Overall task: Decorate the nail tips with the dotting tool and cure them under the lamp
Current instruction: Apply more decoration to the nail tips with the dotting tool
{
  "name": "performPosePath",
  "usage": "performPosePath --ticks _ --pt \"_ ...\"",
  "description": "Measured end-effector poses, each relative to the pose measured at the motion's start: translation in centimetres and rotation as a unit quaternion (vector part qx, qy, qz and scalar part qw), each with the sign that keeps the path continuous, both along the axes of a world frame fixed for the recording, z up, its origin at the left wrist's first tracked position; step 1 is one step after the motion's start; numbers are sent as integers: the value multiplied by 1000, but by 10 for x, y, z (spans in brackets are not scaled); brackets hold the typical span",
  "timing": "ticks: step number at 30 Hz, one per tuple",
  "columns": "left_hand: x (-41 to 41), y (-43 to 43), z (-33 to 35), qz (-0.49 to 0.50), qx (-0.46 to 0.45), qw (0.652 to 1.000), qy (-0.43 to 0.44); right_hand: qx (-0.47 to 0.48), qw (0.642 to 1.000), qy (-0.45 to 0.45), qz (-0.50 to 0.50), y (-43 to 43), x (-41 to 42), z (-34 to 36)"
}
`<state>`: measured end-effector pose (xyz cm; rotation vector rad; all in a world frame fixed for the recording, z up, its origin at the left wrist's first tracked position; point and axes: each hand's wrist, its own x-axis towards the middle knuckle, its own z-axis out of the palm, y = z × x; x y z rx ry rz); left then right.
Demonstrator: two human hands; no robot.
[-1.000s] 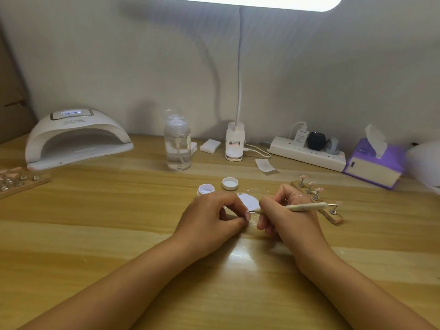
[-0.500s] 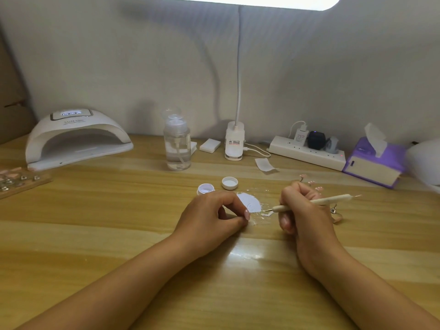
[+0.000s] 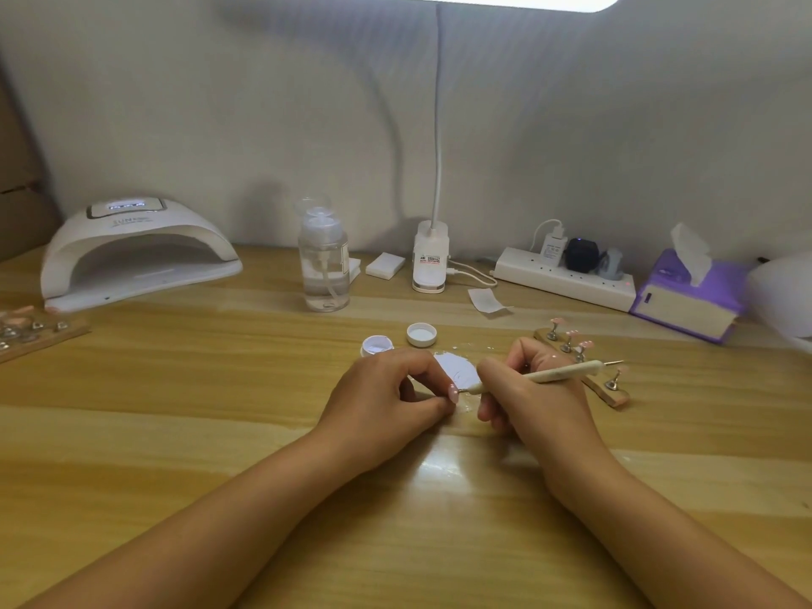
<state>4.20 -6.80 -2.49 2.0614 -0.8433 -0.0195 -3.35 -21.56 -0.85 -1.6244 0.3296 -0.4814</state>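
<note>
**Q:** Entry one: my left hand?
**A:** Your left hand point(image 3: 386, 400) rests on the table point(image 3: 197, 432), fingers curled in. Thumb and forefinger pinch one pink nail tip point(image 3: 452, 391).

**Q:** Entry two: the right?
**A:** Your right hand point(image 3: 531, 402) grips the tool point(image 3: 549, 374) like a pen, fingers curled round its pale shaft. The near point sits at the nail tip; whether it touches is too fine to tell. The far point sticks out over the stand point(image 3: 615, 396).

**Q:** Stand contents?
**A:** Pink spare tips point(image 3: 585, 344) on metal posts, just right of your right hand.

**Q:** Between and behind the hands?
**A:** White paper point(image 3: 454, 367) lies flat. An open jar point(image 3: 377, 345) stands behind your left hand, with its lid point(image 3: 422, 335) beside it, upturned.

**Q:** Back row, left to right?
**A:** Cure lamp point(image 3: 132, 252), display lit, well apart from the hands. Then the clear bottle point(image 3: 324, 268), the desk lamp point(image 3: 430, 257), the power strip point(image 3: 567, 281) and the purple tissue box point(image 3: 685, 301).

**Q:** Far left edge?
**A:** Wooden tray point(image 3: 48, 340), contents blurred.
</note>
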Motion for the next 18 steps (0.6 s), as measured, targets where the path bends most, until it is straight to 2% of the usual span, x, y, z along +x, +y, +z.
performPosePath --ticks 14,18 --pt "0 0 0 -1 -4 1000 0 -19 1000 5 5 1 0 0" --pt "1 0 -1 -2 -5 1000 2 3 1000 -12 -3 1 0 2"
